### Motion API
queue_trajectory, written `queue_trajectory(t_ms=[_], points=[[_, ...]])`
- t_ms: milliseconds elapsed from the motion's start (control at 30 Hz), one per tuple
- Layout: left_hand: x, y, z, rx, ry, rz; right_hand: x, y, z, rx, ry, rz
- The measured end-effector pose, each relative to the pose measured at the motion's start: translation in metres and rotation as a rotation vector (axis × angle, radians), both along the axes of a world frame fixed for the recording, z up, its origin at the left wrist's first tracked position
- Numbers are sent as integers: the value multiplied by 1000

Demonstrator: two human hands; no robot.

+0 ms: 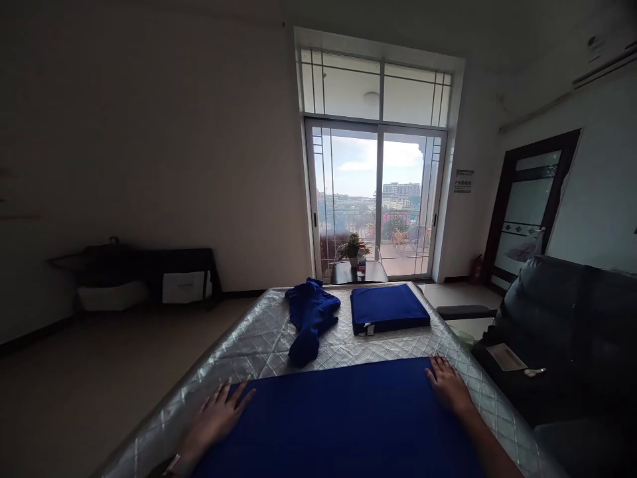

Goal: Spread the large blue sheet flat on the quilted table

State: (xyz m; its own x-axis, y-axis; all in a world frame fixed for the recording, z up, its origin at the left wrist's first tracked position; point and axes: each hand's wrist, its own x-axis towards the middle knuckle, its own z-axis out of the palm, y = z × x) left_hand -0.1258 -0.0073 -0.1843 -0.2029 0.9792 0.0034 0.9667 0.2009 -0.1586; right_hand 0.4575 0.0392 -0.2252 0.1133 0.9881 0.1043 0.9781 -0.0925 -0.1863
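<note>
A large blue cloth lies spread flat over the near end of a grey quilted mattress. My left hand rests palm down on the cloth's far left corner, fingers spread. My right hand lies flat on its far right corner, fingers apart. Farther up the mattress lies a crumpled blue cloth, and to its right a neatly folded blue cloth with a white tag at its near edge.
A dark sofa holding a paper and a small white object stands to the right. A small table with a potted plant and a bottle stands before the glass balcony doors. A dark low bench lines the left wall.
</note>
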Motion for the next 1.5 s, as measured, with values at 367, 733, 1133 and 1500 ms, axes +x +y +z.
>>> queue_trajectory(t_ms=[367, 733, 1133, 1500], points=[[230, 23, 6, 79, -328, -505, -2, -4, 4, 13, 20, -5], [173, 23, -8, -9, -291, -460, -2, -5, 6, 23, 46, -20], [7, 5, -21, 30, -26, -221, 0, 4, -3, 32, -3, -27], [-21, 21, -54, 129, -203, -317, 2, 12, -10, -2, 3, -51]])
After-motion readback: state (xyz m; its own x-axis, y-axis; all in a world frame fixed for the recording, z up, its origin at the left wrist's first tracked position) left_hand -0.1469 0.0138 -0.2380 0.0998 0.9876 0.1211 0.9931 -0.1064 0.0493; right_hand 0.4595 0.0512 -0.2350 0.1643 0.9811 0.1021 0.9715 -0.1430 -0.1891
